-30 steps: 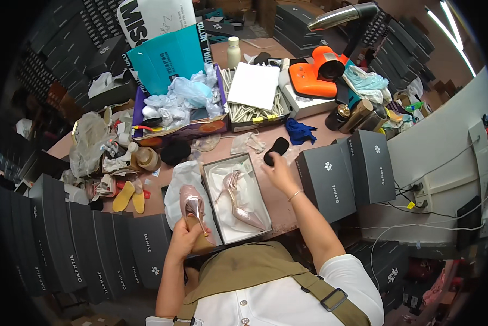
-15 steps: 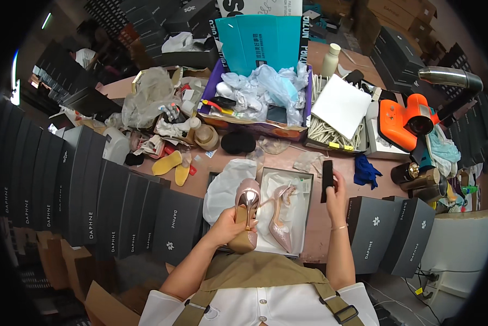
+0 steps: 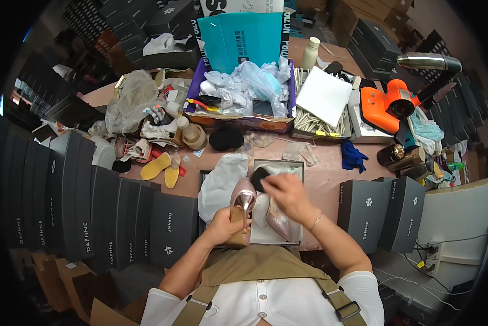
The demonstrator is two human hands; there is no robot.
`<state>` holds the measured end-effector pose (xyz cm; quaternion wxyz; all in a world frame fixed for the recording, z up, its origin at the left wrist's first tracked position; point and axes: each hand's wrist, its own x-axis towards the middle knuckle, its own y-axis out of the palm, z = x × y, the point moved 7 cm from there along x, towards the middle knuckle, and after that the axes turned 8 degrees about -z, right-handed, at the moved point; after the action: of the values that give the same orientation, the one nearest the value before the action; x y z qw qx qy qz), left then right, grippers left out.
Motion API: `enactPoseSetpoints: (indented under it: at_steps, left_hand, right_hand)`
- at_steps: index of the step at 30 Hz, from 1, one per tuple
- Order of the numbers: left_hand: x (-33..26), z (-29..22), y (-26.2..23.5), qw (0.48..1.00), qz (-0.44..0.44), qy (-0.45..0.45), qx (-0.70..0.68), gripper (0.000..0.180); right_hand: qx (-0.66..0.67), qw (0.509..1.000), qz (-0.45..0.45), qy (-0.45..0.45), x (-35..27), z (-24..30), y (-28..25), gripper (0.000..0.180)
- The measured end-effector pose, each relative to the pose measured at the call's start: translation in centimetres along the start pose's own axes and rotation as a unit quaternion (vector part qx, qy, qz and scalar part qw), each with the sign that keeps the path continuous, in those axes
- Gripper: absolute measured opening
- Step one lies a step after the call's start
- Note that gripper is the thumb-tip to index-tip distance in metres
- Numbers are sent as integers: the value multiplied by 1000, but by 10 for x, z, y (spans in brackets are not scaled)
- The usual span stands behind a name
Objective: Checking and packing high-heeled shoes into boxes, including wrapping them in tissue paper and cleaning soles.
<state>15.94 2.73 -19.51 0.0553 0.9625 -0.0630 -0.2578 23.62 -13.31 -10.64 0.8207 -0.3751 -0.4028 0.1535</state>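
My left hand (image 3: 221,226) is wrapped round a pink glittery high-heeled shoe (image 3: 244,190), with its tan sole and metallic heel turned up toward me. My right hand (image 3: 294,196) grips a flat black block (image 3: 258,178), whose exact kind I cannot make out. The block is beside the back end of the held shoe; whether they touch is unclear. Partly hidden under my right hand, the matching pink shoe (image 3: 278,221) lies in an open grey shoebox (image 3: 301,187) lined with white paper. White tissue paper (image 3: 222,187) spreads at the box's left side.
Dark shoeboxes (image 3: 170,228) line the left, and more dark shoeboxes (image 3: 366,217) stand at right. Behind are a purple-edged box (image 3: 238,124) of crumpled paper, a tray of white sticks (image 3: 314,127), an orange device (image 3: 382,108), a blue cloth (image 3: 353,156) and yellow insoles (image 3: 156,166).
My right hand has carried the black block leftward from beyond the shoebox's right side to the held shoe. My left hand keeps its hold on the shoe. The whole view has shifted slightly.
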Motion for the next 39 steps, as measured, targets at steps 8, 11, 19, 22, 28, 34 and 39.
enactPoseSetpoints:
  at_steps: [8, 11, 19, 22, 28, 34, 39]
  left_hand:
    - [6, -33, -12, 945, 49, 45, -319, 69]
    - [-10, -35, -10, 935, 81, 53, -340, 71]
    - [-47, -50, 16, 954, 90, 175, 227, 25]
    - [-63, -32, 62, 726, 221, 278, 589, 20]
    - [-76, -44, 118, 596, 308, 384, 634, 11]
    - [47, -145, -20, 871, -131, 259, 396, 49]
    - [184, -28, -77, 910, 45, -102, 400, 61]
  right_hand:
    - [-101, 960, -14, 260, -102, -118, 17, 48]
    - [140, 931, 36, 334, -82, -79, 21, 47]
    - [588, 683, 80, 426, -64, -14, 18, 55]
    - [581, 623, 345, 394, -94, 30, 49, 79]
    - [500, 667, 497, 243, -120, 70, 38, 83]
    - [629, 585, 201, 471, -141, 22, -16, 82]
    - [674, 589, 144, 422, -121, 6, -6, 86]
